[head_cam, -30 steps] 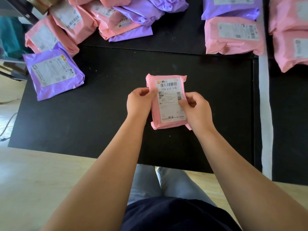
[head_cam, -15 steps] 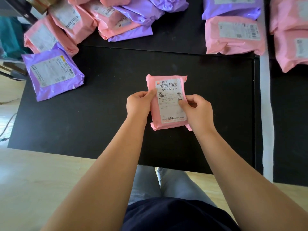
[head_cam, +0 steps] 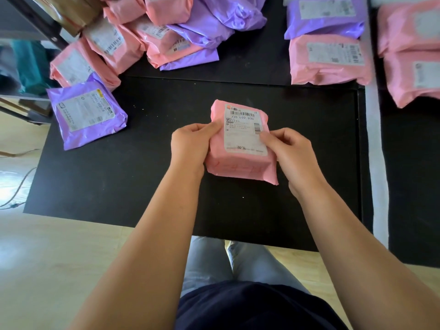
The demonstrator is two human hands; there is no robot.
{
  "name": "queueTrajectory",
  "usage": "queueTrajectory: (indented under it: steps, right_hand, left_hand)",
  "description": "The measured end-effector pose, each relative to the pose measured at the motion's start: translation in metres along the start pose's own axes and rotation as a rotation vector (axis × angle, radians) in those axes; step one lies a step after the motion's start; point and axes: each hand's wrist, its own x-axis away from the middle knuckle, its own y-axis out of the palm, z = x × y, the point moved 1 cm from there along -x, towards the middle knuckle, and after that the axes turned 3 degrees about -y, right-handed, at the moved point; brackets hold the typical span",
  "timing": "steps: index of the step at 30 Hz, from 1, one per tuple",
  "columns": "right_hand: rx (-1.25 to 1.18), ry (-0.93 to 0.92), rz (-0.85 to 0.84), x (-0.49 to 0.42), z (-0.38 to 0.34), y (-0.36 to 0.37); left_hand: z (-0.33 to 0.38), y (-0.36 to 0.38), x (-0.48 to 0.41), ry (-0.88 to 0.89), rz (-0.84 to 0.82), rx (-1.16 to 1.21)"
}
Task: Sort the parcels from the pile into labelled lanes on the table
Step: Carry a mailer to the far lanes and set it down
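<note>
One black bench carries everything. Upper left, the pile of pink and purple poly-bag parcels lies heaped and overlapping. Upper right, a purple lane parcel and a pink lane parcel lie edge to edge in what is judged to be one lane. Beyond a white strip, further pink parcels lie in what is judged a second. No lane lettering is legible.

A loose purple parcel lies at the bench's left edge, just below the pile. The pink parcel in hand is over the middle of the bench, well apart from pile and lanes, and tilted so its face meets the camera. Whether its near edge touches the bench cannot be told.

The left hand grips its left side and the right hand its right side. A white shipping label covers the upper face, barcode uppermost. Both sets of fingers curl round the side edges, thumbs on the face at the label's margins.

Handling, as judged: the film wrinkles and shines, so it is likely thin, soft and somewhat slippery. The blocky shape with a flat near face suggests firm, light contents. Hold is best taken across the two long sides, on the body and not the loose film corners, leaving the label uncovered for reading.
</note>
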Motion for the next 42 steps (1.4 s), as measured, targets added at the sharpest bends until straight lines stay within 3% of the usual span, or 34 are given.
queueTrajectory:
  steps: [13, 20, 30, 42]
  right_hand:
    - [-0.06, 0.095, -0.011, 0.004, -0.032, -0.021]
    - [-0.012, 0.075, 0.024, 0.006, -0.036, -0.023]
    - [0.075, -0.121, 0.097, 0.014, -0.045, -0.025]
    - [0.142, -0.203, 0.088, 0.022, -0.044, -0.012]
  left_hand:
    - [0.02, -0.004, 0.01, -0.149, -0.035, 0.139]
    - [0.021, -0.003, 0.011, -0.107, -0.054, 0.137]
    - [0.022, -0.003, 0.028, 0.108, -0.173, 0.062]
    - [0.03, -0.02, 0.037, 0.13, -0.161, 0.192]
